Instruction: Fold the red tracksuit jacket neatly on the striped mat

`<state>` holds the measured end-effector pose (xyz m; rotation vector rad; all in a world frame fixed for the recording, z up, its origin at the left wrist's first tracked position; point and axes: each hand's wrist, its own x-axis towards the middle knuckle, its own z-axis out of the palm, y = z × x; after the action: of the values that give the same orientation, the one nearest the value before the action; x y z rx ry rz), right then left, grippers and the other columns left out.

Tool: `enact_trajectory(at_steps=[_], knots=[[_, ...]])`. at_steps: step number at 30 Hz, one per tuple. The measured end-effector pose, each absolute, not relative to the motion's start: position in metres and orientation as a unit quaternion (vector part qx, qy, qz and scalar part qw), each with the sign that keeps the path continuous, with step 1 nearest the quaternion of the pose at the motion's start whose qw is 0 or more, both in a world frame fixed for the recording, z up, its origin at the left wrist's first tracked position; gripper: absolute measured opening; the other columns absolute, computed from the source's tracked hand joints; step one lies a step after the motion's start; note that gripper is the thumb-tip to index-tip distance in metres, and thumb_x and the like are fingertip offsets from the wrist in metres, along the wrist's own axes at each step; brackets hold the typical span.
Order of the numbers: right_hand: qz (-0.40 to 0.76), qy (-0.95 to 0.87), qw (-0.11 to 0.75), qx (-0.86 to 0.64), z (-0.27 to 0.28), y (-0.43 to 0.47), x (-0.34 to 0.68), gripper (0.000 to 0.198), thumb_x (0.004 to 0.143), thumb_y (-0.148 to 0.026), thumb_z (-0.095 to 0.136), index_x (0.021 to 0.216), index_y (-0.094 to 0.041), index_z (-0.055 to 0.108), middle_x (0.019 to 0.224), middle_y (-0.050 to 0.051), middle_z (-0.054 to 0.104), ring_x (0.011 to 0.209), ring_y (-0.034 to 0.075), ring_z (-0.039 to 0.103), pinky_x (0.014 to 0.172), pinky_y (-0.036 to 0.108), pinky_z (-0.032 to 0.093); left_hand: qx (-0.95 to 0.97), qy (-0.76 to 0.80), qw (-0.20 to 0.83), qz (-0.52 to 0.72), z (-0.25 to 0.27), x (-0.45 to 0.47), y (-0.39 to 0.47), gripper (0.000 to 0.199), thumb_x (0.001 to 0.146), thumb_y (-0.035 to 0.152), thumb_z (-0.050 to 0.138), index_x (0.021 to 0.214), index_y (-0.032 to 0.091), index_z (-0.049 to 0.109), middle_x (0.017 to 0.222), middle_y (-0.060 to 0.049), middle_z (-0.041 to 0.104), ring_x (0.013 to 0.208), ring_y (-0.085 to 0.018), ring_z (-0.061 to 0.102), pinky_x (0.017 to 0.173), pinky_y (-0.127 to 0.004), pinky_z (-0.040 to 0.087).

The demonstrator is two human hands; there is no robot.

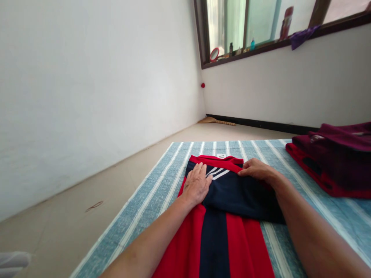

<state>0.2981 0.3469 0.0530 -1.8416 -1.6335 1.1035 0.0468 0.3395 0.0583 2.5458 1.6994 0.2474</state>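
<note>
A red and navy sports top (214, 239) lies lengthwise in front of me, its upper end farthest away. A navy part with white stripes, apparently a sleeve (237, 197), is folded across its upper body and sticks out to the right. My left hand (198, 183) rests flat on the folded part at the left, fingers extended and close to the stripes. At the upper right corner, my right hand (256, 170) pinches the cloth by the red edge between thumb and fingers. A small white label shows at the far edge.
A blue-and-white striped sheet (150, 204) spreads under the top. To the right sits a pile of folded maroon and red clothes (336, 162). A white wall (101, 85) stands at the left, and a hand broom (216, 121) lies in the far corner below a window.
</note>
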Motion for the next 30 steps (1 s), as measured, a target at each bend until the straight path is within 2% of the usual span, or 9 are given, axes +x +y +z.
enact_trajectory(at_steps=[6,10,14,17,21,23,25,28,30], knots=[[0.383,-0.601,0.220,-0.667,0.056,0.345,0.295,0.019,0.068,-0.025,0.065,0.055,-0.017,0.055,0.045,-0.006,0.046,0.043,0.008,0.042,0.041,0.020,0.029,0.807,0.588,0.046,0.015,0.048,0.050,0.345,0.063,0.094,0.050,0.025,0.144,0.012,0.027,0.153,-0.011,0.020,0.142,-0.024,0.013,0.113,-0.045,0.017],[0.344,-0.614,0.213,-0.678,0.070,0.342,0.297,0.020,0.072,-0.032,0.064,0.063,-0.015,0.061,0.049,-0.003,0.053,0.046,0.010,0.049,0.045,0.021,0.032,0.808,0.588,0.031,-0.005,0.047,0.052,0.346,0.065,0.093,0.053,0.022,0.145,0.014,0.027,0.154,-0.009,0.017,0.142,-0.024,0.013,0.113,-0.045,0.017],[0.215,-0.603,0.216,-0.737,0.093,0.335,0.312,0.029,0.079,-0.043,0.057,0.081,-0.015,0.067,0.072,0.006,0.065,0.069,0.018,0.060,0.057,0.024,0.038,0.810,0.586,0.008,-0.003,0.042,0.052,0.350,0.066,0.093,0.055,0.020,0.145,0.016,0.028,0.154,-0.010,0.019,0.142,-0.024,0.016,0.111,-0.045,0.018],[0.127,-0.578,0.189,-0.784,0.101,0.327,0.326,0.031,0.080,-0.038,0.056,0.098,-0.017,0.068,0.095,0.011,0.067,0.090,0.024,0.061,0.067,0.028,0.041,0.814,0.580,-0.005,0.006,0.037,0.050,0.354,0.066,0.093,0.055,0.020,0.144,0.016,0.029,0.153,-0.010,0.021,0.141,-0.024,0.017,0.111,-0.045,0.019],[0.144,-0.590,0.168,-0.776,0.088,0.314,0.336,0.043,0.072,-0.027,0.064,0.114,-0.017,0.064,0.102,0.010,0.067,0.094,0.023,0.061,0.072,0.026,0.042,0.816,0.577,-0.010,0.017,0.035,0.048,0.356,0.065,0.093,0.055,0.020,0.143,0.017,0.032,0.153,-0.010,0.022,0.141,-0.024,0.019,0.110,-0.045,0.021],[0.159,-0.603,0.167,-0.763,0.078,0.309,0.334,0.040,0.066,-0.022,0.067,0.106,-0.018,0.068,0.097,0.007,0.068,0.090,0.021,0.062,0.071,0.025,0.042,0.817,0.577,-0.009,0.018,0.036,0.048,0.357,0.065,0.092,0.055,0.020,0.143,0.016,0.032,0.153,-0.011,0.023,0.141,-0.024,0.019,0.110,-0.045,0.021],[0.161,-0.608,0.175,-0.757,0.071,0.303,0.331,0.026,0.063,-0.017,0.067,0.089,-0.018,0.071,0.087,0.006,0.069,0.086,0.021,0.062,0.069,0.025,0.041,0.816,0.578,-0.007,0.019,0.037,0.049,0.357,0.066,0.092,0.056,0.020,0.144,0.016,0.031,0.153,-0.011,0.023,0.141,-0.024,0.019,0.110,-0.045,0.020],[0.144,-0.597,0.217,-0.759,0.071,0.294,0.326,0.009,0.065,-0.012,0.060,0.068,-0.016,0.068,0.078,0.007,0.067,0.084,0.023,0.062,0.067,0.027,0.040,0.813,0.581,0.000,0.026,0.037,0.049,0.358,0.066,0.092,0.056,0.020,0.144,0.017,0.030,0.153,-0.010,0.023,0.141,-0.023,0.019,0.110,-0.045,0.020],[0.126,-0.584,0.256,-0.760,0.077,0.283,0.327,0.009,0.071,-0.015,0.056,0.069,-0.016,0.065,0.079,0.008,0.067,0.084,0.022,0.061,0.068,0.027,0.041,0.813,0.581,0.000,0.033,0.036,0.049,0.359,0.066,0.092,0.056,0.021,0.144,0.017,0.031,0.153,-0.010,0.023,0.141,-0.023,0.019,0.110,-0.044,0.020]])
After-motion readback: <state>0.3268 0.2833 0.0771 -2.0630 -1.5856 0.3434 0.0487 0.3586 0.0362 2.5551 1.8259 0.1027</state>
